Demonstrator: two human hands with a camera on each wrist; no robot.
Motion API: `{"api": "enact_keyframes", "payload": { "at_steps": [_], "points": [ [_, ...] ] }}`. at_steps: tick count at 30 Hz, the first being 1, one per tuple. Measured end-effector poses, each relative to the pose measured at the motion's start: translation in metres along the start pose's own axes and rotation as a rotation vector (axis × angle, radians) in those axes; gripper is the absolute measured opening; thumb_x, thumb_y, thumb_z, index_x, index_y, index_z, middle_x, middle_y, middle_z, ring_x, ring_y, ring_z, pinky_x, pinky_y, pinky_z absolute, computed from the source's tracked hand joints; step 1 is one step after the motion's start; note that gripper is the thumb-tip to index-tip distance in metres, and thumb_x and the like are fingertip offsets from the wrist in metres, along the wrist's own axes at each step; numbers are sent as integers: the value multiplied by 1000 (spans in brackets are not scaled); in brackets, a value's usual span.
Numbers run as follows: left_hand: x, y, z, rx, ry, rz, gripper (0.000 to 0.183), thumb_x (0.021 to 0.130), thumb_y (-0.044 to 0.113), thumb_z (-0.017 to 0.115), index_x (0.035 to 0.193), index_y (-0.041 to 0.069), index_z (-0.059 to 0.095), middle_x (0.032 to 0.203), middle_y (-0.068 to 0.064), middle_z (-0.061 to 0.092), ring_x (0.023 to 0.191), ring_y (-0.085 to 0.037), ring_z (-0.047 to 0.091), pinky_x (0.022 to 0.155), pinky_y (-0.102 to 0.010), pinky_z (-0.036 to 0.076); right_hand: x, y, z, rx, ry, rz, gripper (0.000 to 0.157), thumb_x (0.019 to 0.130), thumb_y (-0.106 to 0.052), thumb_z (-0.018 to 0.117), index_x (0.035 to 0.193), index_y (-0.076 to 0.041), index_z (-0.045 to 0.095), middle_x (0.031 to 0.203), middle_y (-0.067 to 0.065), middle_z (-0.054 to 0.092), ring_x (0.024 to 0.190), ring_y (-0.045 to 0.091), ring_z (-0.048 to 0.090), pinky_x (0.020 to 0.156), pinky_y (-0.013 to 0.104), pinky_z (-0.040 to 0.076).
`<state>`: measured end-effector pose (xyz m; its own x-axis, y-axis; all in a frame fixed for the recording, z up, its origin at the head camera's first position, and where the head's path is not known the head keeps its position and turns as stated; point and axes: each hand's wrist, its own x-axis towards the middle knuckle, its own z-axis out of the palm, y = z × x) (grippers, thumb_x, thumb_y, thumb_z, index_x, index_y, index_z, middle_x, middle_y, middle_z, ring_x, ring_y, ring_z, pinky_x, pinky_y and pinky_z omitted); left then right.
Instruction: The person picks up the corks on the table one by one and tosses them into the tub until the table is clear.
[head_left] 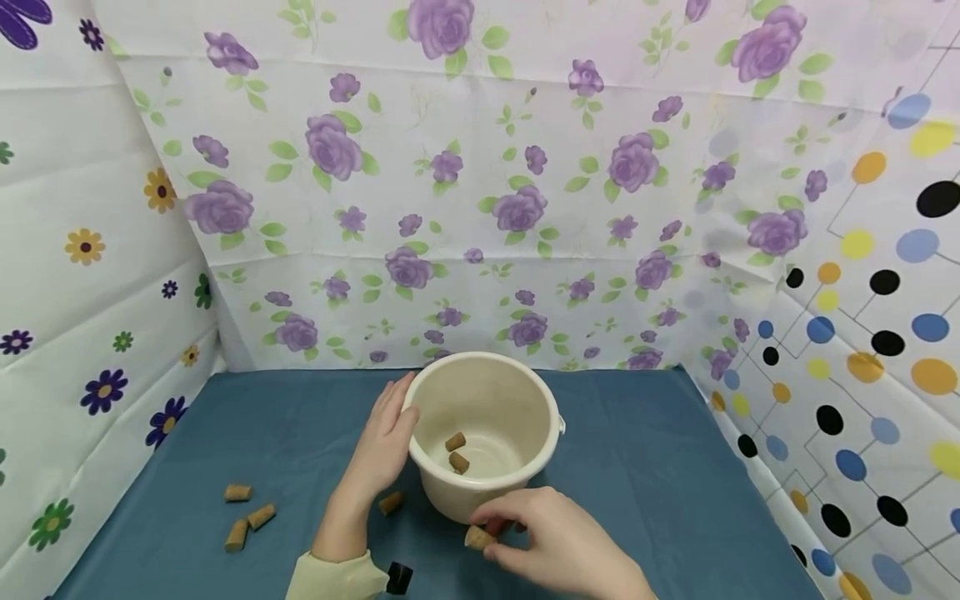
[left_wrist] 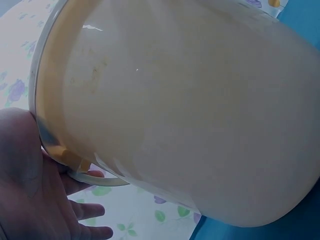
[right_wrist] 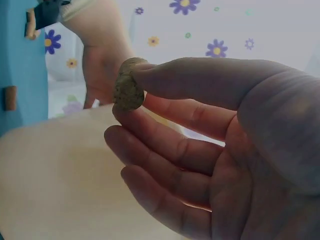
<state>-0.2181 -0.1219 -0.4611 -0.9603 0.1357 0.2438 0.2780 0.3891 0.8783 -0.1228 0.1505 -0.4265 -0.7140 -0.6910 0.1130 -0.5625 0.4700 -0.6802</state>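
A cream plastic bucket (head_left: pixel 480 492) stands on the blue cloth in the head view, with two corks (head_left: pixel 459 462) lying at its bottom. My left hand (head_left: pixel 381 442) rests against the bucket's left rim, fingers extended. In the left wrist view the left hand (left_wrist: pixel 40 185) touches the rim beside the bucket's handle (left_wrist: pixel 100 179), with several fingers straight. My right hand (head_left: pixel 558 537) is in front of the bucket and pinches a cork (head_left: pixel 478 538) between thumb and fingers. The same cork (right_wrist: pixel 129 84) shows above the curled fingers in the right wrist view.
One cork (head_left: pixel 391 502) lies just left of the bucket, by the left forearm. Three more corks (head_left: pixel 262 516) are grouped farther left on the blue cloth (head_left: pixel 637 467). Flowered and dotted sheets (head_left: pixel 480 275) hang behind and at both sides.
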Motion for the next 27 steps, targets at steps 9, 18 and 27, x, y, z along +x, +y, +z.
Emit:
{"api": "enact_keyframes", "payload": {
  "at_steps": [9,18,27],
  "points": [
    [1,-1,0,-3,1,6,57,115,25,39,170,10,31,175,-16,26,164,-37,3,125,-72,4,-6,0,-9,120,79,-14,30,101,-20,77,131,-24,75,112,-17,75,97,0,71,83,29,62],
    [1,-2,0,0,1,0,58,115,26,39,170,9,31,175,-16,25,164,-38,3,125,-71,4,-11,-2,-15,127,126,14,31,101,-24,78,132,-22,76,111,-16,76,97,3,72,80,29,62],
    [1,-2,1,-8,-2,0,58,115,26,40,170,9,30,175,-17,24,164,-37,2,125,-72,3,-16,1,-19,118,179,21,32,101,-31,77,133,-28,75,111,-15,76,97,6,73,75,30,61]
  ]
}}
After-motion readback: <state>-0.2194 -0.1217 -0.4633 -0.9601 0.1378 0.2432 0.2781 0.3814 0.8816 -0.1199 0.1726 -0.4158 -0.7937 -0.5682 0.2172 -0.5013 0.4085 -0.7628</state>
